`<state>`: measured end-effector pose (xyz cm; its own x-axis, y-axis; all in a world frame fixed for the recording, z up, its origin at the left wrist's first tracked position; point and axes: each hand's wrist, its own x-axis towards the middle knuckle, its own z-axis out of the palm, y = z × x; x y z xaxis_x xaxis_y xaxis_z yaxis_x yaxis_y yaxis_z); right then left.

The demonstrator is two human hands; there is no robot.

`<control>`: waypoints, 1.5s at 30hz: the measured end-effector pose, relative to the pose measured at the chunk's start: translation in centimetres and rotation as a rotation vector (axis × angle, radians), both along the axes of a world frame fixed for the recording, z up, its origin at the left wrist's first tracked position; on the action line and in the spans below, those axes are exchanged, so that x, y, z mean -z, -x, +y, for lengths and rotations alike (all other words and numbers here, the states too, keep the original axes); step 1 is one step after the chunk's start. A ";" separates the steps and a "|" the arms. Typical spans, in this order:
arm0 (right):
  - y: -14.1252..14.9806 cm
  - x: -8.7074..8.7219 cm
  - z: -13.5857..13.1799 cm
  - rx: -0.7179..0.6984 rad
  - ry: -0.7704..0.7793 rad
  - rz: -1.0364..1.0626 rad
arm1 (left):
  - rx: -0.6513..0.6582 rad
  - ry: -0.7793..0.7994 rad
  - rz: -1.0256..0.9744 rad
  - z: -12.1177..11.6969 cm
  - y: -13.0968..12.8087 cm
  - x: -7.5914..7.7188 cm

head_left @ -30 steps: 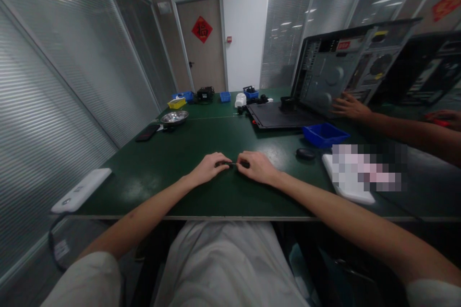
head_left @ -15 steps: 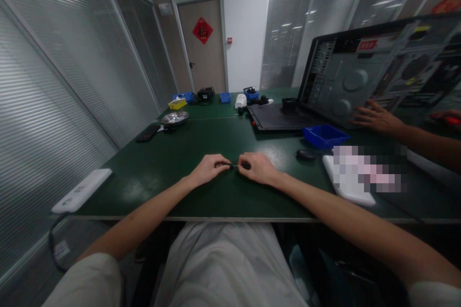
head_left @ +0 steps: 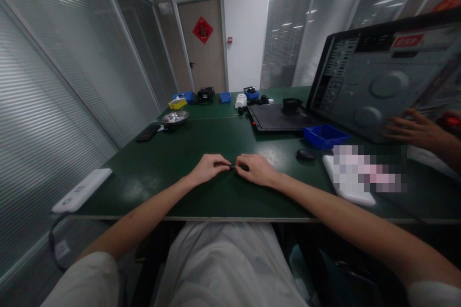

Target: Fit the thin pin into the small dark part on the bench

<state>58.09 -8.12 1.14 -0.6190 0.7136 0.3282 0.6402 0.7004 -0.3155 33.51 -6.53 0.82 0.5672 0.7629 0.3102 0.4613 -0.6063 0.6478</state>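
Over the green table, my left hand is closed in a pinch on a small dark piece at its fingertips. Facing it, my right hand has its thumb and fingers closed around a small dark object, mostly hidden by the fingers. A thin, light, metal-looking shaft spans the narrow gap between both hands. The parts are too small to name exactly. A black computer mouse lies to the right of my right hand.
A co-worker's hand is at an open computer case on the right. A blue tray, dark side panel and white power bank-like block lie on the table. A metal bowl and phone sit left.
The computer case has turned and shifted right, along with the co-worker's hand. My right hand has edged slightly left, narrowing the gap; my left hand has stayed nearly still.
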 end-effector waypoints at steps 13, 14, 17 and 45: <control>0.7 0.1 -0.1 -0.005 -0.015 -0.027 | 0.042 0.017 -0.083 -0.3 0.0 0.0; 0.7 0.1 -0.1 -0.002 -0.012 -0.032 | 0.050 0.003 -0.082 -0.3 0.0 -0.1; 0.7 0.0 -0.2 -0.001 -0.009 -0.035 | 0.066 -0.026 -0.066 -0.4 0.0 -0.3; 0.2 0.0 0.4 0.004 -0.077 0.113 | 0.036 -0.174 0.050 0.7 1.0 -0.1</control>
<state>57.94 -7.73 1.13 -0.5723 0.6856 0.4499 0.6060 0.7232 -0.3312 32.49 -5.88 0.88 0.6114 0.6790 0.4064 0.4659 -0.7240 0.5086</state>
